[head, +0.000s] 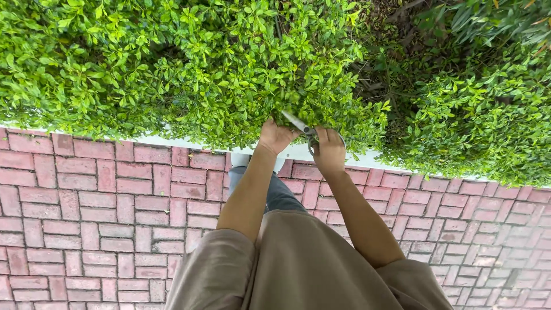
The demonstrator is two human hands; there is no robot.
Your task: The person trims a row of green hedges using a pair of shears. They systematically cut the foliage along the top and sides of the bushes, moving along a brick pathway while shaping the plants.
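Standing on a red brick pavement [103, 201], you face a dense green hedge [172, 63] that fills the upper frame, its lower edge overhanging a pale kerb [166, 142].

Your left hand [275, 136] is pressed into the foliage at the hedge's lower fringe, fingers curled among the leaves; whether it grips a sprig or only steadies the growth cannot be told, since the leaves cover the fingertips.

Just to its right, a pair of metal shears [299, 124] angles up and left, the pale blades running from your right hand toward the left one and ending almost against it.

Your right hand [329, 150] is closed around the shears' handles, knuckles toward the camera, the loops mostly hidden beneath the fingers.

Judging by this, the cut would go best with the blades kept close to the hedge face and the left fingers held well clear of the blade tips, which lie very near them now.

Farther right, a darker gap [396, 63] of bare twigs splits the hedge from a second leafy mass [488, 115].
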